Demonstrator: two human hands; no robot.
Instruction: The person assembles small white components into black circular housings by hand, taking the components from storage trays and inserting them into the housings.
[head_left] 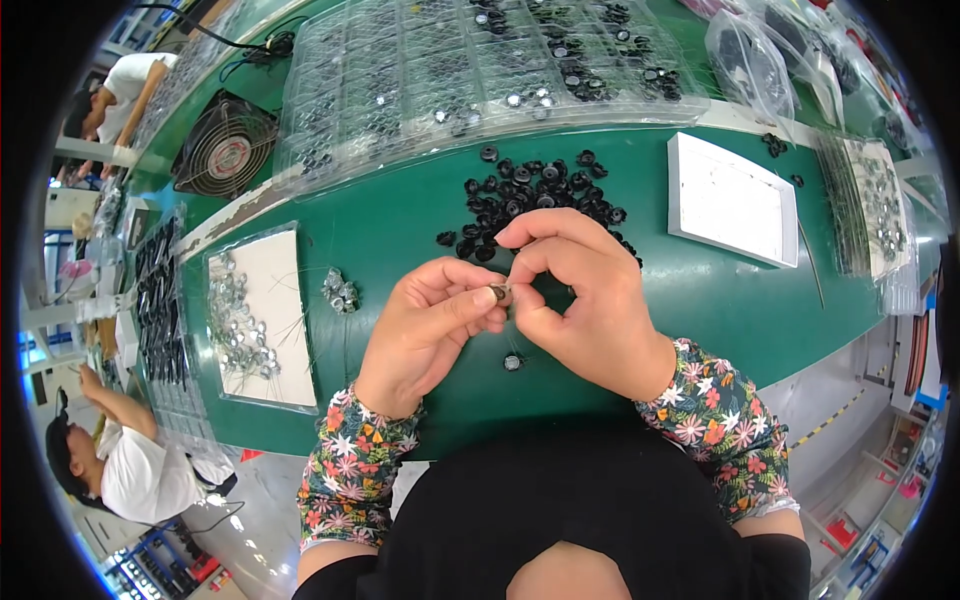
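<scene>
Over the green table [400, 215], my two hands meet. My left hand [430, 325] pinches a small round dark-and-silver part [499, 292] between thumb and fingers. Thumb and forefinger of my right hand [590, 305] close right beside that part, and whatever lies between those fingertips is too small to tell. Below them, a small silver round component [512, 361] with thin wires sits over the green surface. Just beyond my fingers spreads a pile of black round caps [535, 190]. A cluster of silver components [340, 290] lies left of my left hand.
A clear compartment tray [430, 90] with black and silver parts spans the back. At left are a tray of wired silver components [297, 340] and a fan [222, 145]. A white box [730, 200] and another parts tray [850, 200] stand right. Other people work at far left.
</scene>
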